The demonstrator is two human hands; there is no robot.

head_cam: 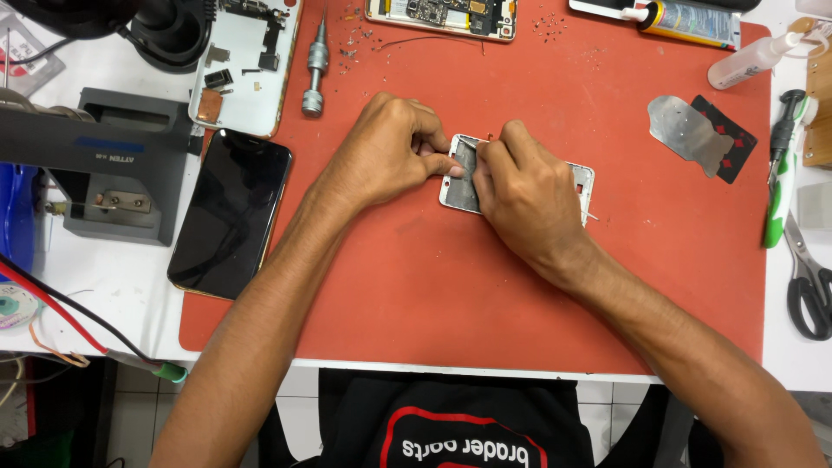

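Observation:
A silver phone frame [582,180] lies on the red work mat [433,286], mostly covered by my hands. My left hand [390,152] pinches the frame's left end with its fingertips. My right hand [524,195] lies over the frame's middle, thumb and forefinger pressed together on a thin grey strip or foil [466,165] at the frame's left part. Whether a small tool sits in those fingers I cannot tell.
A black phone [232,212] lies at the mat's left edge, a white back cover [247,65] and a metal screwdriver [315,69] above it. An opened phone [442,17], glue tube [689,22], squeeze bottle [754,59], metal pry plate [689,134], scissors [810,277] and a grey station [104,165] surround.

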